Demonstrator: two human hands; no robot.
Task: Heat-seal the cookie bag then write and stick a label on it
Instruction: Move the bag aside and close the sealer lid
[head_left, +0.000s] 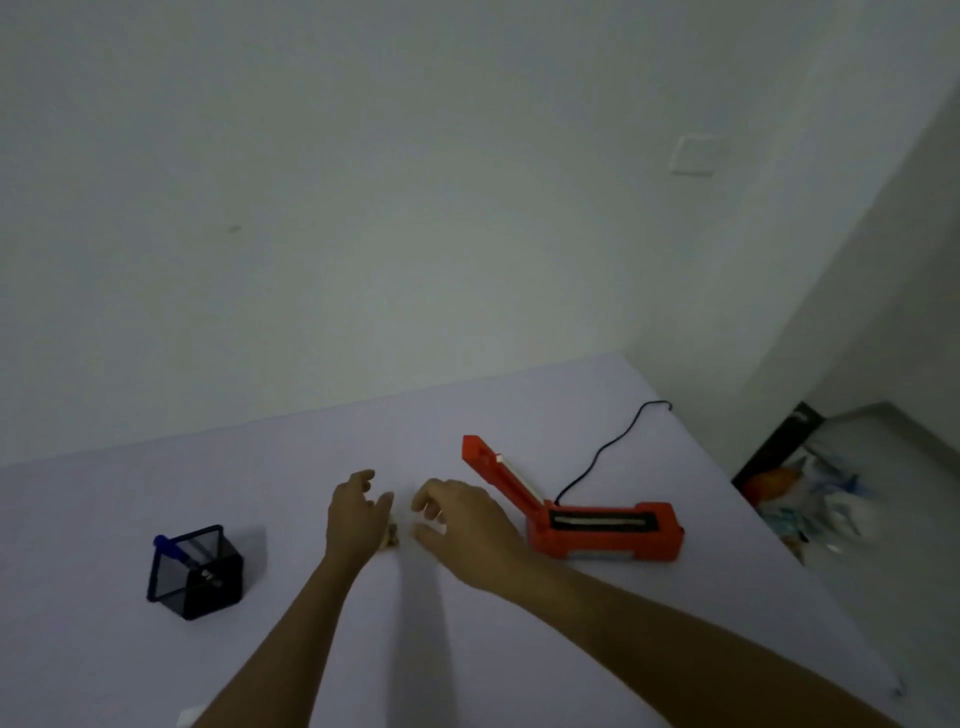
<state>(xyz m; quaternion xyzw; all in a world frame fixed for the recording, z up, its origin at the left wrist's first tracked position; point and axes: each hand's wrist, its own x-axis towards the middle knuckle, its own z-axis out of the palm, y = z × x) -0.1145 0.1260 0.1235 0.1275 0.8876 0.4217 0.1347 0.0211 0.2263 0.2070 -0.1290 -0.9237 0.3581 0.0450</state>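
Both my hands reach mid-frame for the cookie bag (390, 538). Left hand (356, 514) and right hand (462, 525) fingers spread, empty. Grip the top edges evenly, then right to the open sealer (602, 530).

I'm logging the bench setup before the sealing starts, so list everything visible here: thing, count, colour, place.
heat sealer: 1, red-orange, lid raised, on the table to the right of the hands
power cord: 1, black, runs from the sealer toward the table's far right edge
pen holder: 1, black mesh, on the table at left
pen: 1, blue, standing in the holder
small object: 1, tan, on the table between the hands; too blurred to identify
table: 1, pale lilac-white
wall plate: 1, white, on the wall at upper right
clutter: several items, mixed colours, beyond the table's right edge, blurred
left hand: 1, open, above the table
right hand: 1, open, beside the sealer
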